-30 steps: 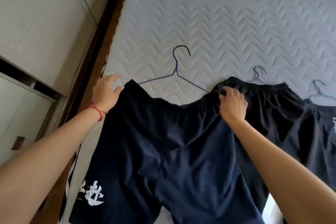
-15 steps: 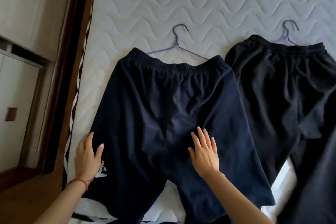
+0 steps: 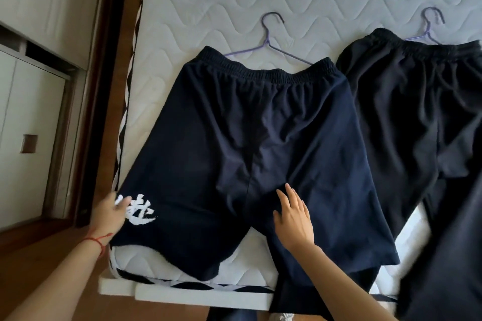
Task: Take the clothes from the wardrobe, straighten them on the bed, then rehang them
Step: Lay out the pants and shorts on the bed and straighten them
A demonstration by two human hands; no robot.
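Currently, navy shorts (image 3: pixel 250 143) lie flat on the bed (image 3: pixel 234 2), waistband over a purple hanger (image 3: pixel 271 39). Left hand (image 3: pixel 110 212) rests on the left leg hem beside the white print (image 3: pixel 140 210), fingers relaxed, gripping nothing. Right hand (image 3: pixel 293 219) presses flat near the crotch seam, fingers straight. Black shorts (image 3: pixel 417 112) lie just beside, on a second hanger (image 3: pixel 430 26)

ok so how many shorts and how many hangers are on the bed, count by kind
navy shorts: 1
black shorts: 1
hangers: 2, one under the navy pair, one under the black pair
Total: 4. A further dark garment at the right edge is too cropped to identify.
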